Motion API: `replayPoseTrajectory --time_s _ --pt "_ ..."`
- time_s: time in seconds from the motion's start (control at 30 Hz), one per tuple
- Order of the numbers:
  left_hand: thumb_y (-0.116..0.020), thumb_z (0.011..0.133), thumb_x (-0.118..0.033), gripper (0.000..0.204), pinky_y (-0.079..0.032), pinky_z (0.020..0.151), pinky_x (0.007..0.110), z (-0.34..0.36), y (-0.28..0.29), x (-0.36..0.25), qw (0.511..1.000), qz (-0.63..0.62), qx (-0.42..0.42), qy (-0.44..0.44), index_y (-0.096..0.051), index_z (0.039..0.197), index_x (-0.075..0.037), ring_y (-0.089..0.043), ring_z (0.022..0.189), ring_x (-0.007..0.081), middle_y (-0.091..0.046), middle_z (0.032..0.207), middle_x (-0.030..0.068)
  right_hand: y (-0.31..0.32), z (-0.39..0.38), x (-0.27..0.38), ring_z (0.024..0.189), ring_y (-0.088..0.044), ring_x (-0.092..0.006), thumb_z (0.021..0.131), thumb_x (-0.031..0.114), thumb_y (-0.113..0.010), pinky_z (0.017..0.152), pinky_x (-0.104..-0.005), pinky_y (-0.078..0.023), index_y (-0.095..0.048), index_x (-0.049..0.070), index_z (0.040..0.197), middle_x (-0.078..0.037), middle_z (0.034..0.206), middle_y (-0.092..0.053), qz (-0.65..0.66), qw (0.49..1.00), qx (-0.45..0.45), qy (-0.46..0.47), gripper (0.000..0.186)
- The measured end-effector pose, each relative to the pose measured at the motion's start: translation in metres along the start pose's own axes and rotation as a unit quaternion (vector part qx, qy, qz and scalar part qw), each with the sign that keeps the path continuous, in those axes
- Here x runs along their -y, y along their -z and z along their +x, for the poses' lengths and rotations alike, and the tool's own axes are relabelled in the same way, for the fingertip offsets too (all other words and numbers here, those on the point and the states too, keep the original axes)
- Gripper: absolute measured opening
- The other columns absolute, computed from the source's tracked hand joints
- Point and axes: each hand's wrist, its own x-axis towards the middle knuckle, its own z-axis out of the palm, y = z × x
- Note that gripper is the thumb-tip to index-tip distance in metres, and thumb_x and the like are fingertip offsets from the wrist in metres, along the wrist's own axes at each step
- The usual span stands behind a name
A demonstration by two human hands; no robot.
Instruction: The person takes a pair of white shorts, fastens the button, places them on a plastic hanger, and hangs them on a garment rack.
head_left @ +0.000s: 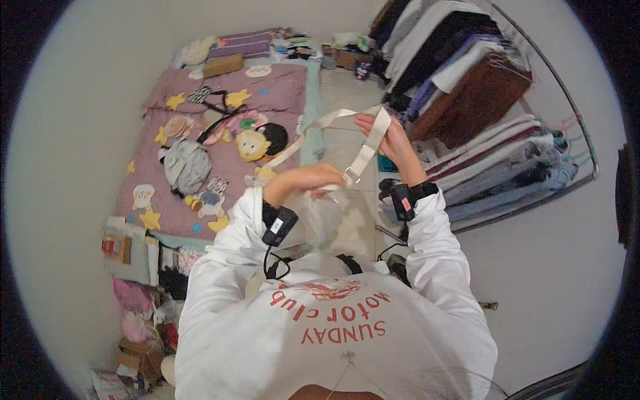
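A long cream webbing strap (369, 151) loops up between my two hands, and a metal ring buckle (352, 177) sits at its lower end. My right hand (393, 143) is raised, its fingers closed on the upper part of the strap. Lower and to the left, my left hand (312, 177) is closed at the strap's buckle end; its fingertips are partly hidden. One length of strap trails leftward past the left wrist. Just under the left hand hangs clear crumpled plastic (323, 217), with pale contents that I cannot make out.
A bed with a purple star-patterned cover (223, 133) lies to the left, holding a grey backpack (188, 167) and a yellow plush toy (252, 145). On the right stands a clothes rack (567, 80) full of hanging clothes. Boxes and bags (139, 357) crowd the lower left.
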Motion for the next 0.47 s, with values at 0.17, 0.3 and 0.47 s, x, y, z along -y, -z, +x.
replayPoseTrajectory --time_s 0.17,0.3,0.47 --pt "-0.047 0.077 -0.030 0.032 -0.035 0.038 0.026 0.092 -0.039 0.019 0.983 0.158 0.090 -0.006 -0.047 0.060 -0.003 -0.039 0.037 0.0107 -0.040 0.045 0.0015 0.019 -0.055 0.059 0.086 -0.053 -0.0259 0.082 0.013 -0.039 0.075 -0.0332 -0.044 -0.044 -0.005 0.106 -0.020 0.099 -0.052 0.110 0.992 0.035 0.053 0.029" --pt "-0.047 0.078 -0.030 0.034 -0.035 0.038 0.026 0.128 -0.073 0.033 0.976 0.167 0.130 -0.040 -0.046 0.057 -0.004 -0.041 0.038 0.0115 -0.043 0.045 0.0029 0.029 -0.093 0.088 0.071 -0.054 -0.0218 0.080 0.011 -0.043 0.066 -0.0322 -0.045 -0.043 0.000 0.104 -0.015 0.086 -0.054 0.073 0.994 0.017 0.076 0.027" --pt "-0.047 0.081 -0.023 0.023 -0.041 0.054 0.027 0.173 -0.090 0.067 0.982 0.078 0.171 0.008 -0.050 0.094 -0.004 -0.048 0.047 0.0132 -0.049 0.051 0.0021 0.053 -0.120 0.099 0.070 -0.055 -0.0204 0.078 0.014 -0.049 0.065 -0.0324 -0.046 -0.041 0.004 0.104 -0.012 0.082 -0.054 -0.072 0.992 -0.008 0.107 0.029"
